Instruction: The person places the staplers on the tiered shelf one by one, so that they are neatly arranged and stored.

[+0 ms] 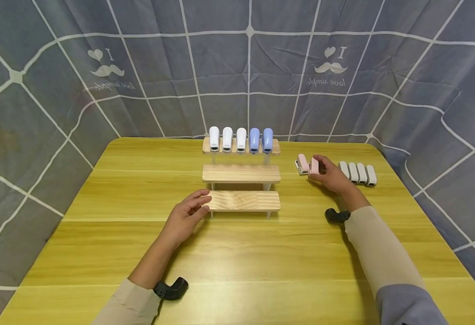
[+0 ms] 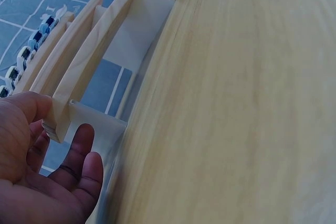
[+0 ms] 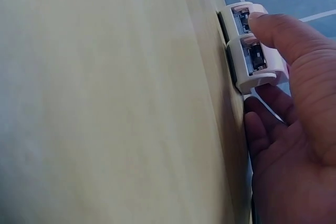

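Note:
At the left end of the three-tier wooden stand, my left hand point(image 1: 185, 217) holds the lowest board point(image 1: 243, 201). In the left wrist view its thumb lies against the end of that board point(image 2: 86, 66), with other fingers curled behind and below. Over on the right, my right hand point(image 1: 332, 174) grips the right one of two small pink staplers point(image 1: 314, 166), thumb in front and fingers behind. The other pink stapler point(image 1: 302, 164) stands close on its left. The right wrist view shows the white body of the nearer pink stapler point(image 3: 252, 61) low at the tabletop.
Three white staplers point(image 1: 227, 139) and two blue staplers point(image 1: 260, 140) stand in a row on the top board. The middle board point(image 1: 241, 173) lies below them. Several white staplers point(image 1: 357, 173) stand beyond the right hand. A grey checked cloth point(image 1: 221, 63) hangs around the yellow wooden table point(image 1: 237, 262).

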Tool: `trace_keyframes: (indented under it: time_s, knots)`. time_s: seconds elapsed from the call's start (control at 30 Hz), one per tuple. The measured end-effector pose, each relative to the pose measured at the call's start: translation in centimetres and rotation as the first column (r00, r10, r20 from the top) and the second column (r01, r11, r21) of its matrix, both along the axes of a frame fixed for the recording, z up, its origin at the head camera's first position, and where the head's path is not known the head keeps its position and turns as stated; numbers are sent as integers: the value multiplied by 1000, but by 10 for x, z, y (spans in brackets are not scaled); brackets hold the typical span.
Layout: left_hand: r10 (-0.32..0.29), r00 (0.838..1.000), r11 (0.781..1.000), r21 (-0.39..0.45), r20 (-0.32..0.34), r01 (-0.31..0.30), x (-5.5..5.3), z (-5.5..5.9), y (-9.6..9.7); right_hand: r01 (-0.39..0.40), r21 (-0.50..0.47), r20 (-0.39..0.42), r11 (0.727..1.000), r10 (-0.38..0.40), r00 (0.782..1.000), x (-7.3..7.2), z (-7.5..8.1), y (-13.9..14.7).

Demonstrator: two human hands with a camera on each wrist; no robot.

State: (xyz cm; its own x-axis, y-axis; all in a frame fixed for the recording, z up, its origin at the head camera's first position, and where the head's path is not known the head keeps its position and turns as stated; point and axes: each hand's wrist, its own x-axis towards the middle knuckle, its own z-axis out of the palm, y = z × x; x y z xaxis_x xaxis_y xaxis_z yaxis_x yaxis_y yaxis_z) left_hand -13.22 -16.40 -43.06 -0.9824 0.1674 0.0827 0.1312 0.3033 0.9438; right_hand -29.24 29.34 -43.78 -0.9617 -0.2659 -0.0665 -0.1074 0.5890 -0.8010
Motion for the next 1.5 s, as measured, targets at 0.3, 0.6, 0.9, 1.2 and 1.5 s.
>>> trace_keyframes:
  time_s: [0.3,0.6,0.9,1.2,1.5]
  knots:
    - [3,1000,1000,3,-5,-3,0,0,0,6,18,-35,1000,-6,999,4,-1,0]
    - [2,1000,1000,6,-9,-2,0,0,0,33,32,-44,999,-32,998,8,-5,0]
    - [10,1000,1000,-10,-5,-10,0,1,0,73,7,-56,997,-72,996,13,-7,-1]
    - [4,1000,1000,-7,-3,-4,0,2,0,85,3,-53,996,-85,995,19,-6,-1]
    - [4,1000,1000,8,-5,-4,0,0,0,100,-55,-64,994,-103,993,27,-2,-5]
